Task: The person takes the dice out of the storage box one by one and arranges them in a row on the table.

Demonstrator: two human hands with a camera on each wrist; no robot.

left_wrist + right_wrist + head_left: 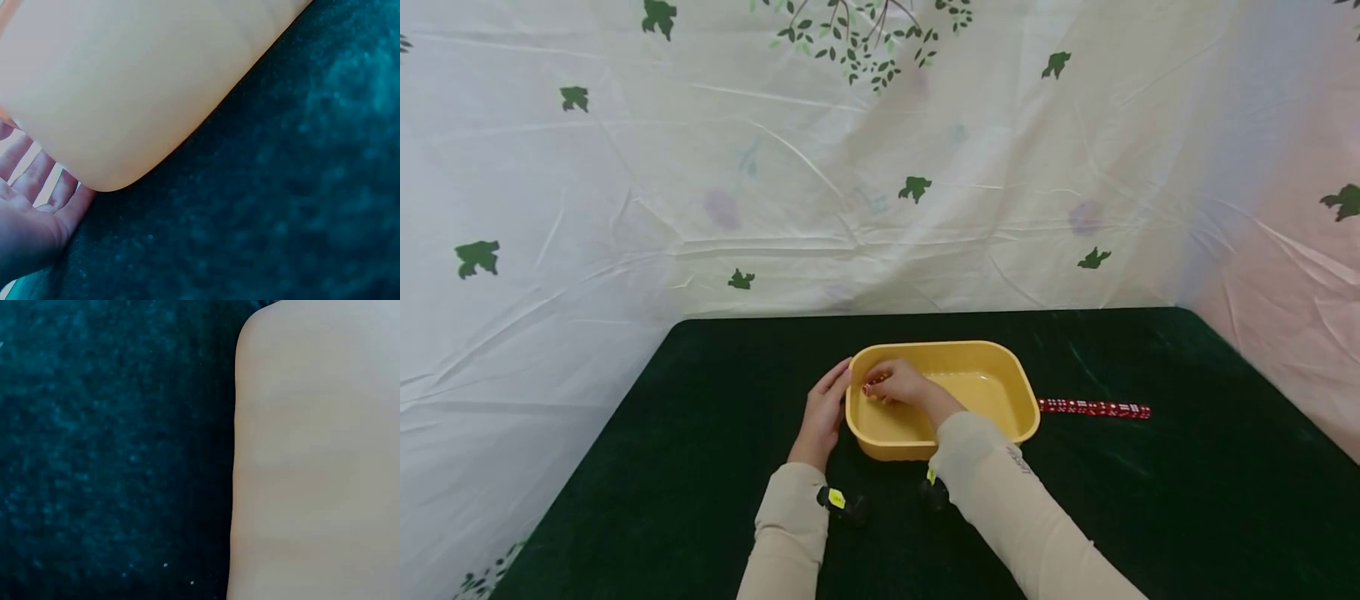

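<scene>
A yellow plastic tub (1000,375) stands mid-table on dark green cloth. My left hand (824,408) lies flat against its left outer wall, fingers straight; the left wrist view shows the fingers (28,178) beside the tub wall (131,81). My right hand (898,385) reaches inside the tub at its left end, fingers curled, pinching small red dice (872,386). A row of red dice (1093,408) lies on the cloth just right of the tub. The right wrist view shows only the tub wall (319,456) and cloth.
A white sheet printed with green leaves (880,150) hangs behind and at both sides of the table. The dark cloth (1187,500) runs on to the table's right edge. Small black wrist cameras (842,504) sit under both sleeves.
</scene>
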